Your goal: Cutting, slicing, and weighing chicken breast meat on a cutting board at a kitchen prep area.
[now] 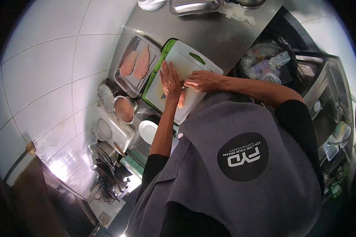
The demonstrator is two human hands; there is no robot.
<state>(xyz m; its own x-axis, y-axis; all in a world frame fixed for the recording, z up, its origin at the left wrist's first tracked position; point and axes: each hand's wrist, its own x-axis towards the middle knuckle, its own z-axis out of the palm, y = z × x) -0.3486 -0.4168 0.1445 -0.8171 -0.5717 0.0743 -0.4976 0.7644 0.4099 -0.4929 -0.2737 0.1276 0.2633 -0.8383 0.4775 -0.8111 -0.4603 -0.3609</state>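
My left hand (170, 82) lies flat with fingers stretched out, palm down over a piece of pale pink meat (181, 98) on a white cutting board with green edges (192, 103). Only part of that piece shows beside the wrist. My right hand (201, 81) is closed just to the right, around what looks like a knife handle. A dark, pointed bit of the knife's blade (163, 96) appears past my left wrist; the rest is hidden. Left of the board, two pale pink meat fillets (135, 64) rest on a metal tray (133, 90).
Along the tiled wall stand a metal bowl (125, 110), a strainer (103, 129) and a white plate (148, 131). At the back are a metal pan (195, 7) and a crumpled whitish cloth or bag (238, 13). A black bin with plastic waste (267, 61) is at right.
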